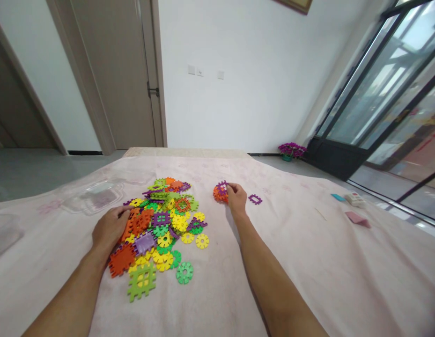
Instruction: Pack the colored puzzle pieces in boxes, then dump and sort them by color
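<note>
Right hand (237,199) is pinching one purple piece (222,187) toward the tabletop's (217,290) far edge, left hand (110,228) touching one heap (161,220), grip unclear.

blocked left of centre by the heap of plastic pieces (161,230), with the left hand (110,228) at its edge; hemmed farther left by clear packaging (100,191). passable over bare cloth (210,290) between heap and right forearm (261,267), and from the lone purple frame (250,197) rightward to the thin stick (321,214).

The right hand (237,201) pinches with its fingers (232,187); the left hand (110,229) (back upward) bends inward.
</note>
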Demonstrator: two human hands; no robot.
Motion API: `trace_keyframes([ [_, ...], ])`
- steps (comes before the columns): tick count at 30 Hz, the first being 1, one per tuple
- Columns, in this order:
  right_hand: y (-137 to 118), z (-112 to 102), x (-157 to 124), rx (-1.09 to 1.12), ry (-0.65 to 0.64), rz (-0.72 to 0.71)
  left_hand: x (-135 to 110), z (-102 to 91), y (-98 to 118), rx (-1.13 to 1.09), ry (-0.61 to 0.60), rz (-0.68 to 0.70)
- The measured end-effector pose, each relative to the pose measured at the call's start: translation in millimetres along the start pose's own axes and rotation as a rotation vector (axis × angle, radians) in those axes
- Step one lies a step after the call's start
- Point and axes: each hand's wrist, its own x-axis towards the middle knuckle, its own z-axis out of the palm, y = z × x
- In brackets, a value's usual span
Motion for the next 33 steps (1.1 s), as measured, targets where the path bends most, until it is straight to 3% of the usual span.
trace_keyframes([
  [3,17,-34,18,-0.074,0.185,0.093,1,0.0,0,0.005,-0.006,-0.007],
  [7,33,-71,25,-0.245,0.325,0.226,0,-0.9,1,0.006,-0.02,-0.021],
  [10,37,-82,22,-0.369,0.408,0.26,0,-1.1,0,0.003,-0.026,-0.018],
  [12,35,-80,19,-0.34,0.377,0.209,0,-1.1,0,-0.001,-0.028,-0.017],
  [18,17,-40,6,-0.114,-0.006,0.053,-1,-1.3,1,-0.022,0.001,-0.006],
  [24,-13,0,-25,0.185,-0.93,0.09,-2,-1.4,1,-0.008,-0.002,0.006],
  [26,-22,7,-35,0.136,-1.125,0.078,-2,-2.0,1,-0.009,-0.002,0.008],
  [29,-34,13,-45,-0.038,-1.23,-0.088,-3,-2.8,2,-0.006,-0.003,0.005],
  [31,-39,16,-48,-0.156,-1.242,-0.222,-3,-3.4,3,-0.004,-0.003,0.012],
  [33,-42,17,-50,-0.206,-1.227,-0.266,-3,-4.0,4,-0.001,-0.003,0.01],
])
